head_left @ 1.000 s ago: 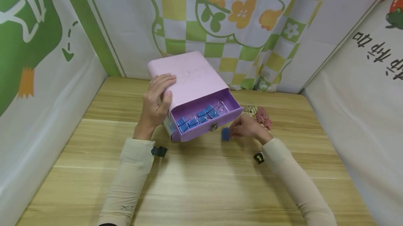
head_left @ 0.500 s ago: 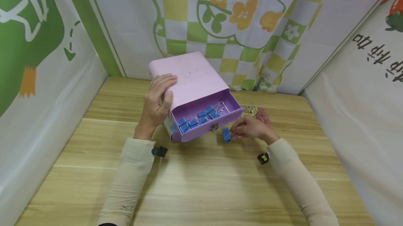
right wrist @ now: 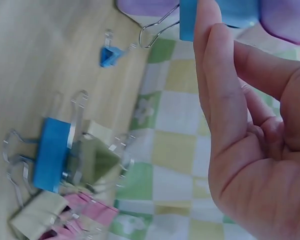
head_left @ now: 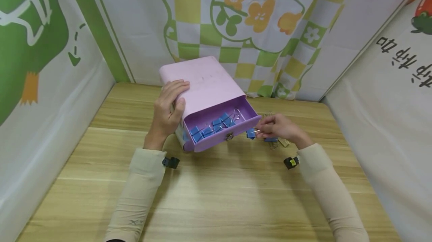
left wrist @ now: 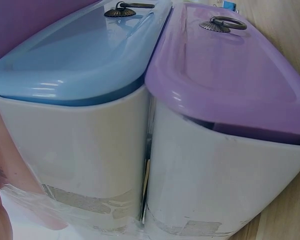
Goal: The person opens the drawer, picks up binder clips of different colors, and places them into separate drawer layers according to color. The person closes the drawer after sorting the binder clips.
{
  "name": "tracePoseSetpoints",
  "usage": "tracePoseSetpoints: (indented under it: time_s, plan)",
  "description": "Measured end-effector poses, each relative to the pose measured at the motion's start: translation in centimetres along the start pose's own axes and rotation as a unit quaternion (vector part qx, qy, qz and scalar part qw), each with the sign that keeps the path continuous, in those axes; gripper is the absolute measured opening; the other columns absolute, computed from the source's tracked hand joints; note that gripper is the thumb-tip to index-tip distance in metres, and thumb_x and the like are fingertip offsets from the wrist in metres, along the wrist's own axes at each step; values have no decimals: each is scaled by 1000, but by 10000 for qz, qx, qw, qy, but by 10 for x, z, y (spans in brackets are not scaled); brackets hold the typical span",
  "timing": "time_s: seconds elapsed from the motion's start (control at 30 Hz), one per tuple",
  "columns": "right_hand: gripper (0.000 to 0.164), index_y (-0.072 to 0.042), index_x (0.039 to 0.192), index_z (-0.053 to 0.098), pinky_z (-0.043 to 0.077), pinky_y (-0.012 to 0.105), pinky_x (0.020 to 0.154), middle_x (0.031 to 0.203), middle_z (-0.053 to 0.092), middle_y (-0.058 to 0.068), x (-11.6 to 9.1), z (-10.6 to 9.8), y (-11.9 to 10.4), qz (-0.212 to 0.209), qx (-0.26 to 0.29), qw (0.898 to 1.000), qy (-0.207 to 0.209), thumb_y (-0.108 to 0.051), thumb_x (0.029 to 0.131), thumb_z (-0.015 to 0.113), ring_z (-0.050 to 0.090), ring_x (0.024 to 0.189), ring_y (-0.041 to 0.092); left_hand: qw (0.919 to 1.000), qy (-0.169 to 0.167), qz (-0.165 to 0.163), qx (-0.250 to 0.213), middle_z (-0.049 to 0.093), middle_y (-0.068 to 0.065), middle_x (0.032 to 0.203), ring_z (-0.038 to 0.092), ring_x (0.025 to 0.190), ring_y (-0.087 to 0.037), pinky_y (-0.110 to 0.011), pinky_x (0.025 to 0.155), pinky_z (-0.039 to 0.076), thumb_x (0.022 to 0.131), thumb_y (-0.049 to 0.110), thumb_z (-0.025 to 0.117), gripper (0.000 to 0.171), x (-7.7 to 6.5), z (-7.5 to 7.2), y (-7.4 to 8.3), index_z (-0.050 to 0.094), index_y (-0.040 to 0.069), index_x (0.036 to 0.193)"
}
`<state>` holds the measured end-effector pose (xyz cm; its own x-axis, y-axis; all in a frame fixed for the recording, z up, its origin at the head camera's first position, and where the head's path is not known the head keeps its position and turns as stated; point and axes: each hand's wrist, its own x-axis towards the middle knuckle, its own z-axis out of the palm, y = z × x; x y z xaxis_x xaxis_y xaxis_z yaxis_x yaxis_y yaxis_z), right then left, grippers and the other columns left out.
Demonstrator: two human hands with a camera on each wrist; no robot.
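Observation:
In the head view my left hand (head_left: 167,105) rests on the left edge of a pink drawer box (head_left: 206,81), fingers and thumb lying over its top. The purple drawer (head_left: 221,134) is pulled out and holds several blue binder clips (head_left: 225,119). Right of the drawer front, my right hand (head_left: 281,127) pinches another blue binder clip (head_left: 251,133) by its wire handle. In the right wrist view that clip's blue body (right wrist: 187,25) appears beyond the fingertips, partly hidden by them.
Beneath my right hand lie a blue binder clip (right wrist: 51,155), yellow clips (right wrist: 37,215) and pink clips (right wrist: 92,209). A smaller blue clip (right wrist: 109,56) sits apart. The left wrist view shows a blue drawer front (left wrist: 75,60) beside the purple one. A checkered curtain (head_left: 189,9) hangs behind the table.
My right hand has moved right and toward the back with the pinched blue binder clip. A blue clip and a yellow clip now show below the hand. The left hand keeps its place.

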<state>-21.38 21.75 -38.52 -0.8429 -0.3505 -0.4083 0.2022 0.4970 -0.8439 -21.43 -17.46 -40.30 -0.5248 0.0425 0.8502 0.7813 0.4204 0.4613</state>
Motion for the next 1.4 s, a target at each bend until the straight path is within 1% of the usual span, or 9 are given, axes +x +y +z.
tracePoseSetpoints:
  time_s: [0.13, 0.2, 0.43, 0.57, 0.73, 0.9, 1.13, 1.23, 1.4]
  plan:
    - [37, 15, 135, 60, 66, 26, 85, 107, 81, 17, -5, -9, -11, -90, 12, 9999, 102, -8, 107, 57, 80, 89, 12, 10000, 4, -8, -12, 73, -16, 134, 61, 136, -33, -49, 132, 32, 97, 28, 46, 48, 0, 0, 0, 73, 2, 126]
    - [37, 15, 134, 61, 66, 24, 82, 106, 81, 17, -8, -13, -18, -118, -12, 9997, 214, -9, 106, 58, 80, 85, 10, 10000, 1, -17, -10, 73, -15, 134, 61, 136, -33, -49, 132, 31, 97, 28, 46, 48, 0, 0, 0, 73, 2, 126]
    - [35, 9, 129, 68, 67, 30, 84, 107, 82, 16, -19, -27, -46, -356, -603, 9961, 538, -16, 105, 62, 80, 87, 12, 10000, -17, -34, 14, 73, -15, 135, 61, 137, -33, -49, 132, 31, 97, 29, 46, 48, 0, 0, 0, 73, 2, 127]
    - [35, 6, 128, 70, 67, 28, 84, 106, 82, 13, -26, -33, -66, -431, -754, 9940, 672, -19, 105, 64, 81, 88, 12, 10000, -6, -32, 9, 73, -15, 135, 61, 137, -33, -49, 132, 31, 97, 29, 46, 48, -1, 0, -1, 73, 3, 127]
    - [36, 8, 127, 69, 66, 27, 86, 102, 82, 11, -34, -36, -89, -553, -674, 9927, 829, -19, 104, 65, 80, 89, 13, 10000, 19, -24, -30, 73, -15, 134, 61, 137, -32, -50, 132, 31, 97, 29, 46, 48, -1, 1, -2, 73, 3, 127]
    - [28, 8, 122, 72, 67, 31, 86, 100, 82, 12, -40, -32, -108, -815, -888, 9884, 927, -13, 103, 66, 81, 88, 17, 10000, 16, -19, -54, 73, -15, 135, 61, 137, -32, -51, 132, 31, 97, 28, 46, 48, -1, 1, -2, 73, 2, 127]
    - [22, 7, 112, 76, 68, 30, 80, 96, 82, 16, -44, -16, -128, -1414, -1400, 9748, 1013, -10, 101, 68, 80, 82, 17, 10000, 21, -35, -48, 73, -15, 135, 61, 137, -33, -51, 132, 31, 97, 29, 47, 48, -1, 1, -1, 73, 2, 127]
    - [18, 3, 107, 79, 67, 28, 78, 95, 82, 16, -43, -7, -133, -1534, -1760, 9660, 1111, -12, 99, 71, 80, 80, 16, 10000, 18, -34, -41, 73, -15, 135, 61, 137, -32, -50, 132, 31, 97, 29, 47, 48, -1, 1, -2, 73, 3, 127]
    - [15, -4, 104, 81, 65, 27, 74, 93, 83, 11, -41, 7, -140, -1623, -2533, 9459, 1219, -15, 97, 75, 79, 80, 16, 10000, 2, -32, -35, 73, -15, 135, 61, 137, -33, -50, 132, 31, 97, 28, 46, 48, -1, 0, -1, 73, 2, 127]
